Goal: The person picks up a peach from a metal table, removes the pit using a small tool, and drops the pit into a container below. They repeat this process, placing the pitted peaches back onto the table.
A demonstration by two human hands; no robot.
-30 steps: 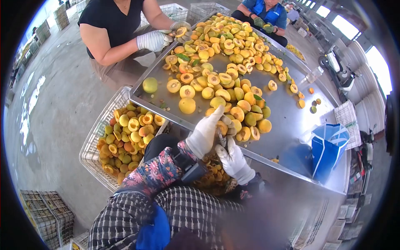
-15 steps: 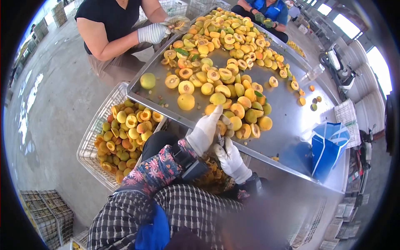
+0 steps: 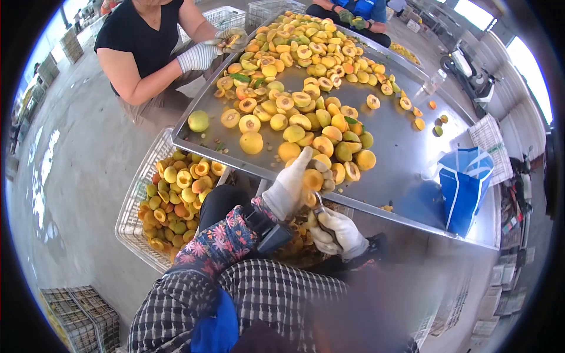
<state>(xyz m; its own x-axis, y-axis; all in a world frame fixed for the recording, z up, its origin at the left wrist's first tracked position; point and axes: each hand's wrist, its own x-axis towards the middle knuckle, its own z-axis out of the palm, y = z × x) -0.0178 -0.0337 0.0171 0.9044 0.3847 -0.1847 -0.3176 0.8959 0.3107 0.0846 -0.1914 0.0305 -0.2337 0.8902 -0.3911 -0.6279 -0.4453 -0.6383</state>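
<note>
My left hand [image 3: 289, 183], in a white glove, is closed around a yellow peach half [image 3: 312, 180] just over the near edge of the metal table [image 3: 388, 176]. In my right hand [image 3: 340, 234], also gloved, is a slim metal hand tool [image 3: 321, 212], its upper end right at the peach half. The fingers wrap round its lower part and hide some of it. Just beyond my hands, halved peaches [image 3: 322, 145] lie in a heap, several with the cut face and pit hollow showing. A whole greenish peach [image 3: 198, 121] sits near the table's left corner.
A white crate [image 3: 132, 220] full of peach halves stands at the left. Loose peach pieces [image 3: 300, 241] lie below my hands. A blue bag [image 3: 465, 191] and a clear bottle [image 3: 434, 82] stand on the table's right side. Two people, one with striped gloves [image 3: 200, 57], sit across.
My right hand has moved down and right, drawing back from my left, and more of the metal tool shows. My left hand still holds the peach half. The view has shifted slightly.
</note>
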